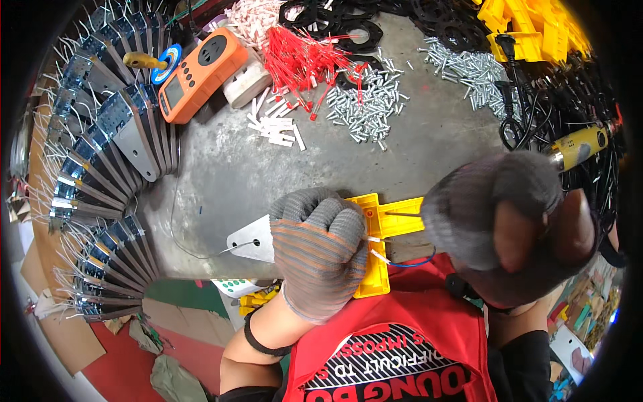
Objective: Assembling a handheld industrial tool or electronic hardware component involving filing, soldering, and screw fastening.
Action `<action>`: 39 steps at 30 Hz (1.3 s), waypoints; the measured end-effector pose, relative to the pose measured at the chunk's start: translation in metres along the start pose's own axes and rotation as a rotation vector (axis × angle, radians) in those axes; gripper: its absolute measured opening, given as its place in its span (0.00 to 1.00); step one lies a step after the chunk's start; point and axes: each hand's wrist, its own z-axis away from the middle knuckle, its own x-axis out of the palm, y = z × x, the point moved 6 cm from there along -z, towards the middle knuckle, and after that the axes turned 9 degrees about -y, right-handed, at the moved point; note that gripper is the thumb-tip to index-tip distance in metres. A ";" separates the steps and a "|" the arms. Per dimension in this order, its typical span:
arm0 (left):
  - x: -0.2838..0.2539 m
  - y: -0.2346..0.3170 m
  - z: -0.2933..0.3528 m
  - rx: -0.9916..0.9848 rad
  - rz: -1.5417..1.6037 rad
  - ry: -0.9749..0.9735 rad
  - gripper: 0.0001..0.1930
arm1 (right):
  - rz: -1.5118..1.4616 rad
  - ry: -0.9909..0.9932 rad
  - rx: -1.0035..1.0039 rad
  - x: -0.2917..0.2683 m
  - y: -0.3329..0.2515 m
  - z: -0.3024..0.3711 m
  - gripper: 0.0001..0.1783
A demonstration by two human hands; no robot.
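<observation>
My left hand (318,244), in a grey glove with orange stripes, is closed around a yellow plastic housing (372,285). A pale metal plate (253,240) with holes sticks out on the left side of that hand, and a thin grey wire runs over it. White-tipped wire ends and a blue wire (414,264) come out on the right of the housing. My right hand (516,221), gloved with bare fingertips, is raised at the housing's right end and smeared by motion. Whether it holds anything cannot be made out. A thin dark line lies along the yellow arm near it.
Stacked metal plates with wires (100,167) curve along the left. An orange meter (202,75), a solder spool (166,63), red-wired parts (305,57), screws (368,104) and more screws (469,74) lie at the back. Yellow housings (536,30), black cords and a yellow power tool (581,147) stand right.
</observation>
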 end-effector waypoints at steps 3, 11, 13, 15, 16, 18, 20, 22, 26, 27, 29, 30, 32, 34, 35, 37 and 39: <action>0.004 0.002 0.003 0.027 -0.112 0.020 0.13 | 0.046 -0.008 0.060 0.005 0.006 0.006 0.22; 0.001 0.005 0.003 0.027 -0.103 0.083 0.13 | 0.186 -0.043 0.213 0.012 0.020 0.011 0.18; 0.003 0.001 0.004 0.014 -0.113 0.089 0.13 | 0.216 -0.061 0.254 0.014 0.024 0.018 0.18; -0.002 0.002 0.005 0.003 -0.126 0.098 0.13 | 0.247 -0.082 0.290 0.018 0.025 0.020 0.17; -0.003 -0.001 0.006 -0.046 -0.052 0.030 0.13 | 0.261 -0.095 0.308 0.021 0.025 0.022 0.17; -0.006 -0.003 0.001 -0.083 0.040 -0.028 0.12 | 0.315 -0.105 0.349 0.026 0.026 0.021 0.17; -0.025 -0.007 -0.005 -0.044 0.327 0.054 0.11 | 0.370 -0.126 0.381 0.035 0.038 0.003 0.16; -0.062 -0.002 -0.017 0.036 0.438 0.227 0.12 | 0.446 -0.161 0.398 0.035 0.042 -0.014 0.16; -0.068 0.071 -0.072 0.427 0.423 0.613 0.12 | 0.472 -0.178 0.197 0.056 0.018 -0.078 0.11; -0.043 0.079 -0.085 0.557 0.451 0.696 0.11 | 0.490 -0.164 0.184 0.038 0.005 -0.120 0.11; -0.042 0.073 -0.059 0.239 0.050 -0.033 0.13 | 0.442 -0.243 0.129 -0.008 0.072 -0.045 0.11; -0.045 0.072 -0.057 0.222 0.088 0.374 0.13 | 0.455 -0.250 0.113 -0.018 0.075 -0.046 0.10; -0.047 0.078 -0.064 0.231 0.174 0.268 0.14 | 0.450 -0.226 0.117 -0.026 0.075 -0.040 0.10; -0.043 0.076 -0.073 0.230 0.266 0.082 0.16 | 0.422 -0.243 0.096 -0.034 0.081 -0.041 0.10; -0.043 0.075 -0.076 0.223 0.257 0.087 0.16 | 0.408 -0.253 0.085 -0.037 0.085 -0.040 0.10; -0.044 0.074 -0.079 0.227 0.288 0.105 0.16 | 0.399 -0.251 0.069 -0.043 0.089 -0.041 0.10; -0.044 0.074 -0.080 0.223 0.312 0.070 0.16 | 0.372 -0.262 0.051 -0.047 0.095 -0.040 0.11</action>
